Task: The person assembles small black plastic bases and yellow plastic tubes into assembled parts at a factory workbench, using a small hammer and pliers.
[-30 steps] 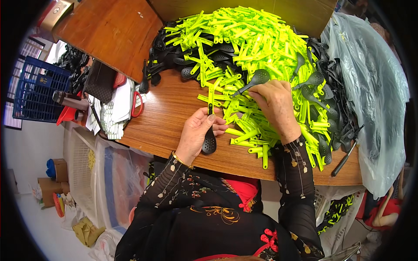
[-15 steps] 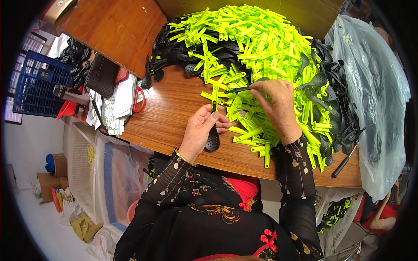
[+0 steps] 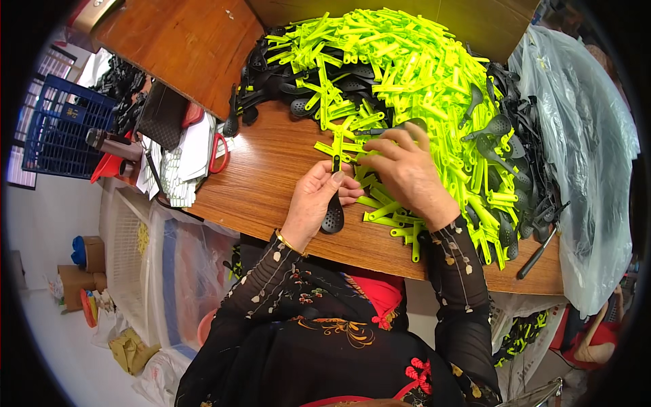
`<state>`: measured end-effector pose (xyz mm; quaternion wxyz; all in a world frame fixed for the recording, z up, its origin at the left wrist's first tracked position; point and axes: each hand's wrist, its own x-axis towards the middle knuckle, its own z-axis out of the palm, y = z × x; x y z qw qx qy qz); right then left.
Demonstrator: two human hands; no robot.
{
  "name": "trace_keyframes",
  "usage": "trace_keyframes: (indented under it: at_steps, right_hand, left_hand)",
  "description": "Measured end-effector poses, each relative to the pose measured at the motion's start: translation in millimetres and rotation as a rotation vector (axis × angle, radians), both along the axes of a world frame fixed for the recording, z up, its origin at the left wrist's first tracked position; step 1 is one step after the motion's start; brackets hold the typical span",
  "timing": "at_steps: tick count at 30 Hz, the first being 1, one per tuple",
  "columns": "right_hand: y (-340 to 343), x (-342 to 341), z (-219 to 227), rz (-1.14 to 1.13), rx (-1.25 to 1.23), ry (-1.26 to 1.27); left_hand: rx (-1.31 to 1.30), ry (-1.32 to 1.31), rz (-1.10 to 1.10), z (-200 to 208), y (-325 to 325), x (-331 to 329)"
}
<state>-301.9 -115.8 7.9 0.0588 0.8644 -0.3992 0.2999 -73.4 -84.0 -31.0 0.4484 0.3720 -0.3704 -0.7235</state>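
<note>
My left hand [image 3: 313, 201] is closed around a perforated spoon [image 3: 332, 216]. Its black bowl points toward me, and a lime-green handle piece [image 3: 338, 141] extends from its far end. Just to the right, my right hand [image 3: 410, 173] hovers over the near edge of the heap of lime-green handle pieces [image 3: 413, 64]. Its fingers are bent and apart, with nothing visibly held; its thumb is mostly hidden. Beyond those fingers, a black spoon [image 3: 377, 131] lies across the green pieces.
More black perforated spoons [image 3: 498, 125] lie around the heap. A screwdriver-like black tool [image 3: 538, 254] rests at the right. Red-handled scissors [image 3: 219, 153] and papers [image 3: 184, 163] sit at the left. A cardboard wall [image 3: 468, 24] backs the wooden table [image 3: 261, 163]; clear plastic sheeting [image 3: 576, 149] hangs at right.
My right hand has let go of the black spoon and moved slightly nearer and leftward, its fingers spreading. My left hand keeps the spoon almost in place.
</note>
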Motion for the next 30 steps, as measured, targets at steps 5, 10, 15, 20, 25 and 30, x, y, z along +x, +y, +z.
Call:
trace_keyframes:
  at_steps: [5,10,15,20,25,30]
  right_hand:
    - [-9.3,-2.7,-12.0,-0.021,0.027,-0.019]
    - [-5.5,-6.2,1.9,-0.042,0.272,-0.620]
    - [3.1,0.7,2.7,0.214,0.979,-1.213]
    - [2.8,-2.3,4.0,0.088,0.751,-0.837]
    - [4.8,-0.9,12.3,0.118,0.480,-0.686]
    - [-2.6,-17.4,13.0,-0.127,0.508,-0.858]
  left_hand:
    - [0.009,0.008,0.014,0.8,-0.8,1.0]
    - [-0.001,0.031,0.012,3.3,2.2,0.1]
    - [-0.101,-0.032,-0.076,12.1,4.2,-19.8]
    - [-0.133,-0.063,-0.099,25.0,6.1,-21.9]
    - [-0.128,-0.142,-0.137,24.7,5.7,-19.0]
    - [-0.123,-0.068,0.005,15.4,-0.8,-4.0]
